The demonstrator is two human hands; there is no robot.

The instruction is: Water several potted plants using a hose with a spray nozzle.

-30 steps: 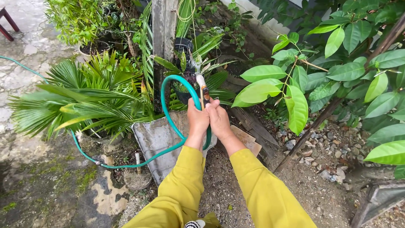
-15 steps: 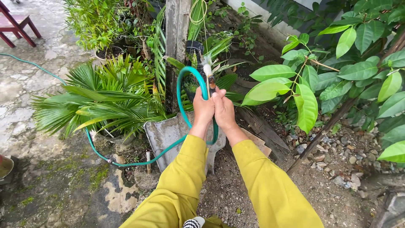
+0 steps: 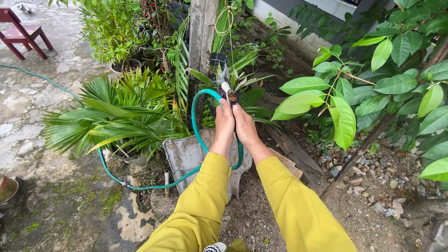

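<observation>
Both hands, left hand [image 3: 223, 125] and right hand [image 3: 243, 126], grip closed on green garden hose [image 3: 198, 135] just behind its nozzle [image 3: 227, 92], spraying the potted plant [image 3: 233, 65] ahead; next likely needs steady aim, kink-free loop.

Your left hand [image 3: 224, 123] and right hand [image 3: 244, 127] sit side by side, touching, both on the hose nozzle [image 3: 228, 94], which points away from you toward a potted plant [image 3: 219, 65] beside the wooden post [image 3: 201, 32]. The hose [image 3: 140, 185] loops from the nozzle over to the left, down past a leaning slab [image 3: 184, 154] under your wrists, then runs left along the ground behind the palm [image 3: 112, 116]. A bench [image 3: 21, 32] stands far left, on the paving. Broad-leaved branches [image 3: 345, 93] hang to your right, above a gravel patch [image 3: 378, 172].
</observation>
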